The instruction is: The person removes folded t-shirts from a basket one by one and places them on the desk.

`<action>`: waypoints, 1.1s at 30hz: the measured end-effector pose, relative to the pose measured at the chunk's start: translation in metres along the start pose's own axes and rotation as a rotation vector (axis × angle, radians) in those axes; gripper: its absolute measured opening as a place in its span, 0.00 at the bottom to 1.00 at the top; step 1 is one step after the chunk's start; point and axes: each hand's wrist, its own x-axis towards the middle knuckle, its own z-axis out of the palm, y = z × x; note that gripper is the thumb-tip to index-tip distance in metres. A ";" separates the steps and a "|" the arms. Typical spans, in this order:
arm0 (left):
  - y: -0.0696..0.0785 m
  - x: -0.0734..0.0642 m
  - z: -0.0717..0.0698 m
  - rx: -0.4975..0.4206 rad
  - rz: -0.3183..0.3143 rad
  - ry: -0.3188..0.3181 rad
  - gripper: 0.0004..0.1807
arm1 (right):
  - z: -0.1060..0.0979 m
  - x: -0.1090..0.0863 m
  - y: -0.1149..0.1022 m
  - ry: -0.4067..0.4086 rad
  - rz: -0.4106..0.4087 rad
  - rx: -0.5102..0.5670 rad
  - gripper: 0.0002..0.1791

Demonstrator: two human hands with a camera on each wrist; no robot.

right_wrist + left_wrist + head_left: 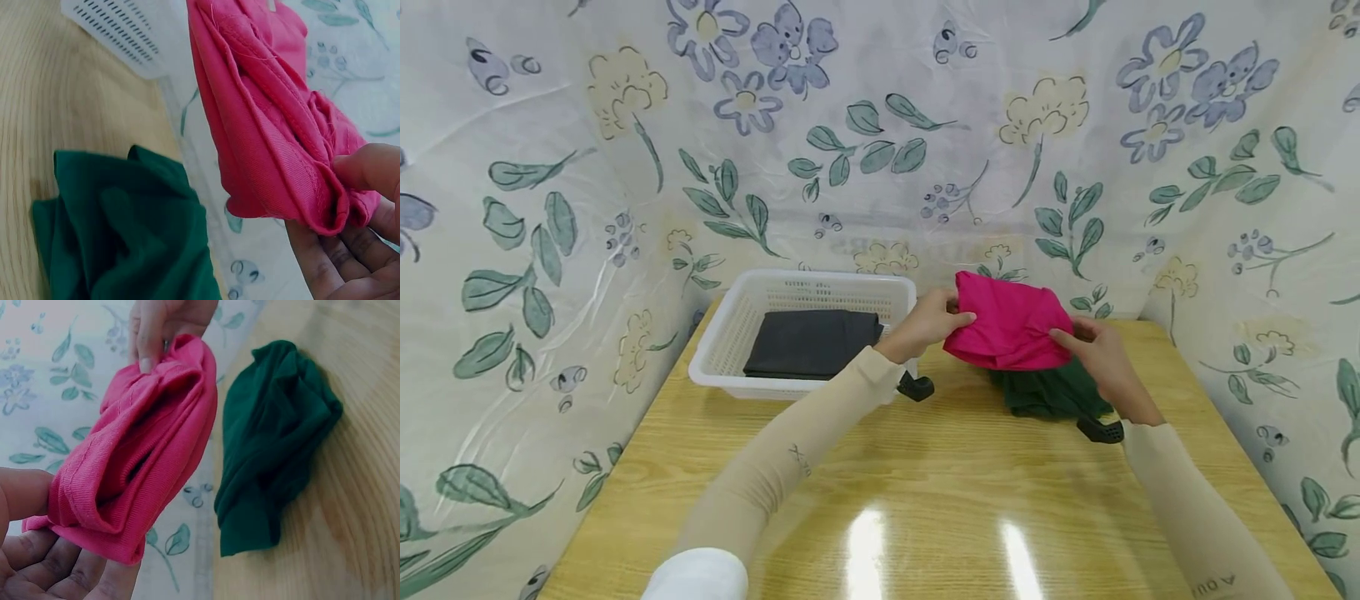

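A folded pink cloth garment (pixel 1009 323) is held up off the table between both hands. My left hand (pixel 931 318) pinches its left end, thumb on top and fingers beneath. At the opposite end my right hand (pixel 1101 354) grips it the same way. In the left wrist view, the layers of the pink garment (pixel 137 450) gape along one side. Below it on the table lies a crumpled dark green cloth (pixel 1051 392), partly covered by the pink one in the head view. Neither hand touches the green cloth (pixel 131 231).
A white perforated plastic basket (pixel 715 350) stands at the table's back left, with a folded black cloth (pixel 812 343) inside. The wooden table (pixel 925 483) meets floral-printed sheeting (pixel 880 200) at the back and sides.
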 end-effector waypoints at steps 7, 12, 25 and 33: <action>0.002 0.010 0.018 -0.015 -0.013 0.009 0.14 | -0.014 -0.005 0.007 0.030 0.069 -0.042 0.36; 0.003 0.018 0.031 -0.013 -0.002 0.022 0.13 | -0.023 -0.006 0.016 0.059 0.065 -0.025 0.36; -0.007 0.038 0.073 0.034 -0.016 0.088 0.09 | -0.042 -0.013 0.037 0.095 0.077 0.005 0.36; -0.014 0.043 0.097 0.025 -0.049 0.106 0.06 | -0.049 -0.017 0.049 0.110 0.106 -0.002 0.34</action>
